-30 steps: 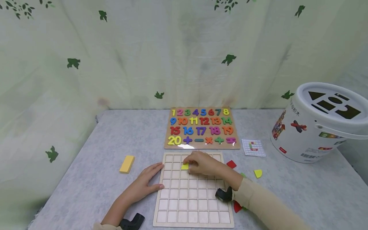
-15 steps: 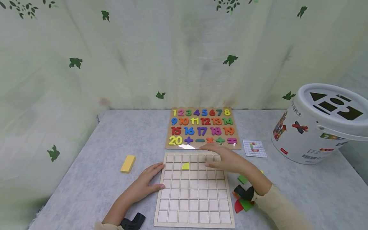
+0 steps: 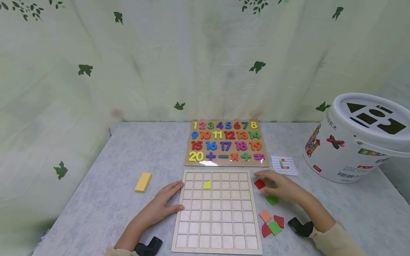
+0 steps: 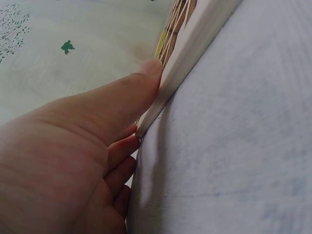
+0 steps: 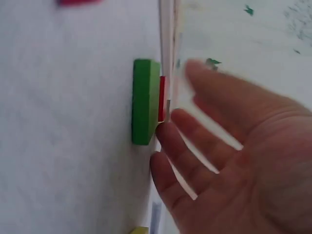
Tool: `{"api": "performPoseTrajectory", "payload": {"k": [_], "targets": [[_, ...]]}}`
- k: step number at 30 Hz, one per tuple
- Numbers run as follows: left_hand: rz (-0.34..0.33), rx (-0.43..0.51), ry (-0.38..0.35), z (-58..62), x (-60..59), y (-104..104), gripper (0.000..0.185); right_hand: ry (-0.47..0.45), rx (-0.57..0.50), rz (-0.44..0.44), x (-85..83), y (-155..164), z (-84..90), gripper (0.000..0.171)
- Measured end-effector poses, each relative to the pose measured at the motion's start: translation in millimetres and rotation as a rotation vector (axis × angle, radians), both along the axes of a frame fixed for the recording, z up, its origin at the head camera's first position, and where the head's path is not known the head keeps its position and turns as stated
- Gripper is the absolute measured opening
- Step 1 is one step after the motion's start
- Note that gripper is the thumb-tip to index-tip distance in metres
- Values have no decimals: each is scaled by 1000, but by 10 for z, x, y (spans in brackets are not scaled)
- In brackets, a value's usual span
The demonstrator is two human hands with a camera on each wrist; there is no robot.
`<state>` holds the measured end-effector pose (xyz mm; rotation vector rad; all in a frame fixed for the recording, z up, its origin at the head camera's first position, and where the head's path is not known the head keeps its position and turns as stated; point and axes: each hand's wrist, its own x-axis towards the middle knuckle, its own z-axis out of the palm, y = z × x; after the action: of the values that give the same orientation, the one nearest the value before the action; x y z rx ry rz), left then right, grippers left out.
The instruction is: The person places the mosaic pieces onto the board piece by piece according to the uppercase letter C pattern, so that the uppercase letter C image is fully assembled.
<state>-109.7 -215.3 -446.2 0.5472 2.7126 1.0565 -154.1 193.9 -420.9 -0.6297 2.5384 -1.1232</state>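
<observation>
My left hand (image 3: 162,202) rests along the left edge of a pale wooden grid board (image 3: 211,205), its thumb and fingertips touching the rim. One yellow tile (image 3: 207,185), rounded at a corner, lies in a cell of the board's second row. Beyond the right edge, my right hand (image 3: 283,185) hovers with thumb and fingers apart around a red tile (image 3: 258,184) and holds nothing. A green tile (image 3: 272,200) lies just under that hand; in the right wrist view this green tile (image 5: 144,102) stands out beside the fingers. A yellow piece (image 5: 140,230) shows at that view's bottom.
Orange (image 3: 265,216), green (image 3: 275,227) and two red tiles (image 3: 279,221) cluster right of the board. Behind it lies a number puzzle (image 3: 224,151), with a pattern card (image 3: 284,165) and a white bucket (image 3: 346,149) to the right. A yellow-orange block (image 3: 143,182) lies left.
My right hand has let go of the yellow tile in the board's second row and moved right, off the board, to the red tile. The left hand has stayed at the edge.
</observation>
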Motion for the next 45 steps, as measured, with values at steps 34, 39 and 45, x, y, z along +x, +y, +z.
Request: {"api": "performPoseTrajectory", "payload": {"k": [34, 39, 45], "targets": [[-5, 0, 14, 4, 2, -1, 75, 342, -54, 9, -33, -525, 328, 30], [-5, 0, 12, -1, 0, 2, 75, 340, -120, 43, -24, -822, 306, 30], [3, -1, 4, 2, -5, 5, 76, 285, -126, 60, -40, -1083, 170, 27]]}}
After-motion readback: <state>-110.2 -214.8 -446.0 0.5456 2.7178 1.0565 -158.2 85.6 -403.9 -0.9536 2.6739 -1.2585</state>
